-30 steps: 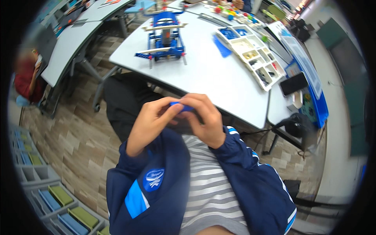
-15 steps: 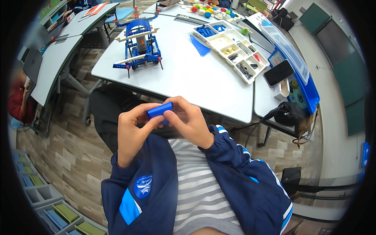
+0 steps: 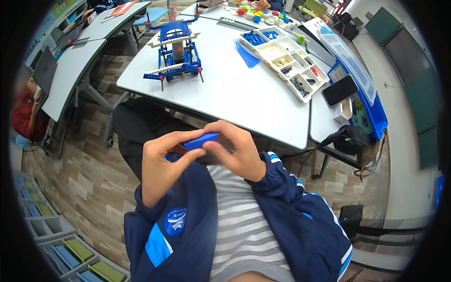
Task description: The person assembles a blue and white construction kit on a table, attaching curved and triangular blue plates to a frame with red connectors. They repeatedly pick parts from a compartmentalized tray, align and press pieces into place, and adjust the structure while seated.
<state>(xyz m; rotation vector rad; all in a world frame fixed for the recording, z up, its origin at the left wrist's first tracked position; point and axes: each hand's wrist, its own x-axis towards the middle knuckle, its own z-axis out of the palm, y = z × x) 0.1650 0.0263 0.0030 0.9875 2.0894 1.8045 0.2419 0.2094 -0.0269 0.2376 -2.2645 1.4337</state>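
Above my lap, just off the near edge of the white table (image 3: 230, 96), I hold a small blue plastic panel (image 3: 203, 140). My left hand (image 3: 164, 162) pinches its left end between thumb and fingers. The thumb and fingers of my right hand (image 3: 240, 151) close on its right end. My fingers cover parts of the panel. On the table beyond my left hand stands a wheeled model (image 3: 178, 52) of blue beams, with pale curved pieces and a grey block in its middle. A flat, pointed blue panel (image 3: 247, 56) lies farther right.
A white sorting tray (image 3: 269, 50) of small building parts sits at the table's right side. Beyond it are a black phone (image 3: 340, 90), a small white box (image 3: 343, 112) and a blue bin (image 3: 378, 121). A black bag (image 3: 351, 139) lies at the right edge. Other people sit at far tables.
The blue panel has been tilted in my fingers and now looks flatter. Both hands sit slightly lower and farther right in view. The whole scene has shifted a little right.
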